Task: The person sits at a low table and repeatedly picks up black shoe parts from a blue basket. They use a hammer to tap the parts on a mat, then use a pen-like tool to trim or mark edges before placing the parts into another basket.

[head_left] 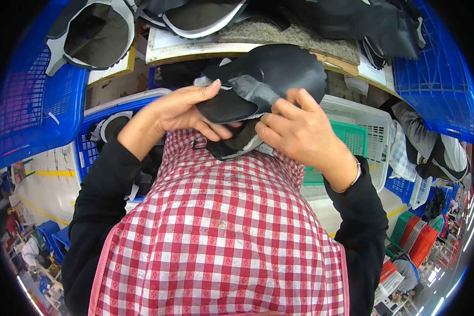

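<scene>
A black shoe upper [287, 66], with a smooth rounded toe and a grey scuffed-looking patch, is held in front of my red checked apron. My left hand [181, 108] grips its near flap, thumb on top and fingers curled underneath into the opening. With fingers bent and pressed together, my right hand [295, 126] pinches the pale edge of the opening on the right side. Whether those fingertips also hold something small is hidden. The lower part of the upper rests close against the apron.
More black shoe uppers with white trim [203, 23] lie on the bench [187, 50] ahead. Blue crates [437, 89] flank it on both sides. Below my right arm stands a white basket [376, 124] with a green basket [353, 137] inside. A blue-lined bin [84, 152] at left holds uppers.
</scene>
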Demonstrator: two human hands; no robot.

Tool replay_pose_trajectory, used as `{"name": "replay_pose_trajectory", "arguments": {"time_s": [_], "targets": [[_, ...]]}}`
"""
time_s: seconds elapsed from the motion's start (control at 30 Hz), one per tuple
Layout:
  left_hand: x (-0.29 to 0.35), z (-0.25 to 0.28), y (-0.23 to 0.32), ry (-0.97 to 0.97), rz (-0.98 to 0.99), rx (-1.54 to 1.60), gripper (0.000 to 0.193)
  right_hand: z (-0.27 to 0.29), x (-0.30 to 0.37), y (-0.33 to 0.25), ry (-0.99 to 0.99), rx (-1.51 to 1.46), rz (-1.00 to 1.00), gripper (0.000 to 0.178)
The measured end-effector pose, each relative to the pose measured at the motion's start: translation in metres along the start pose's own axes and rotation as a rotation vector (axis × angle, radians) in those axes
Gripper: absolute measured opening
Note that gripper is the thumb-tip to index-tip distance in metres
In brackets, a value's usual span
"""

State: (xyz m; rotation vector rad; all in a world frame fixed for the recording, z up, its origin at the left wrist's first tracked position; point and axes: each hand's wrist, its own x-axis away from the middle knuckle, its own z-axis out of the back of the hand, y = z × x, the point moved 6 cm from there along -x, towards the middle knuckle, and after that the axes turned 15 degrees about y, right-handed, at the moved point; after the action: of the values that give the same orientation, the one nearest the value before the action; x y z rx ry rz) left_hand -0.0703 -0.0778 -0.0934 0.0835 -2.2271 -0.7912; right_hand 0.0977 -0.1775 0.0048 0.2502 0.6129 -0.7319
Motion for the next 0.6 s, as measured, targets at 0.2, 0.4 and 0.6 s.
{"name": "replay_pose_trajectory", "arguments": {"time_s": [0.2, 0.4, 0.6], "targets": [[-0.040, 0.005, -0.031, 0.386, -0.522, -0.440, 0.044, -0.009, 0.018, 0.013, -0.045, -0.081, -0.165, 0.018], [-0.036, 0.010, -0.029, 0.350, -0.634, -0.660, 0.044, -0.029, 0.039, 0.014, -0.141, -0.111, -0.266, 0.017], [-0.030, 0.036, 0.002, 0.382, -0.499, -0.382, 0.046, -0.030, 0.040, 0.024, -0.150, -0.141, -0.295, 0.016]]}}
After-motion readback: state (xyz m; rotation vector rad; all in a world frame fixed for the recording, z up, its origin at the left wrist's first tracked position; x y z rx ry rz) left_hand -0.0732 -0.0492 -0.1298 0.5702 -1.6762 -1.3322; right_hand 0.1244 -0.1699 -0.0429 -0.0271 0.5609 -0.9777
